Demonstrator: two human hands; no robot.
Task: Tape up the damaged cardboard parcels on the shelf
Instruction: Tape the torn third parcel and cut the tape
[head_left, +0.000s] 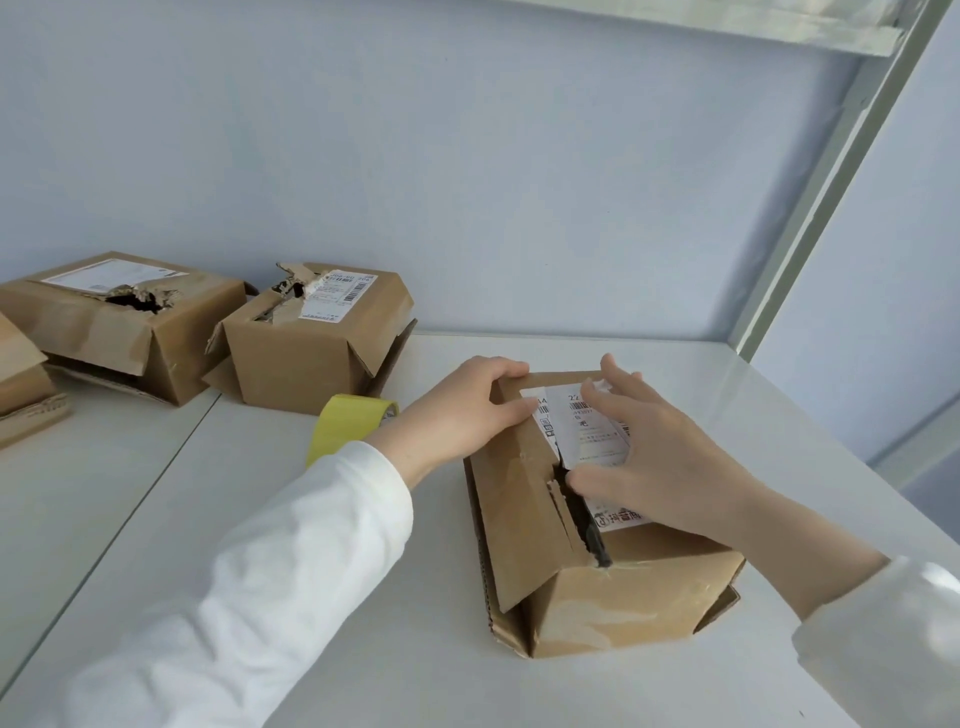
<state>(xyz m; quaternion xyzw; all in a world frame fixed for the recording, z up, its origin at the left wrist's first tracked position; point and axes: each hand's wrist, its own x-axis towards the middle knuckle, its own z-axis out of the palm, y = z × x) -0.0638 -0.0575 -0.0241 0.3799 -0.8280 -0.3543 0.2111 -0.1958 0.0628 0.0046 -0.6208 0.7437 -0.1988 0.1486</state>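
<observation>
The torn parcel (613, 597) is set on the shelf (249, 519) at 5 o'clock, its split (596, 543) running 11 to 5. Its far corner is clamped by the left hand (462, 415); the right hand (654, 457) is pressed flat, grip apart. The tape roll (353, 423) is seen at 9 o'clock of the left hand, the nearer.

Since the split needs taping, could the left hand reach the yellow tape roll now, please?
Probably yes: the tape roll stands just beside the left hand, nothing between them, though it must first release the parcel.

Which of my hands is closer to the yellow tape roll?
Left. The left hand grips the parcel beside the tape roll; the right hand rests on its top, farther right.
</observation>
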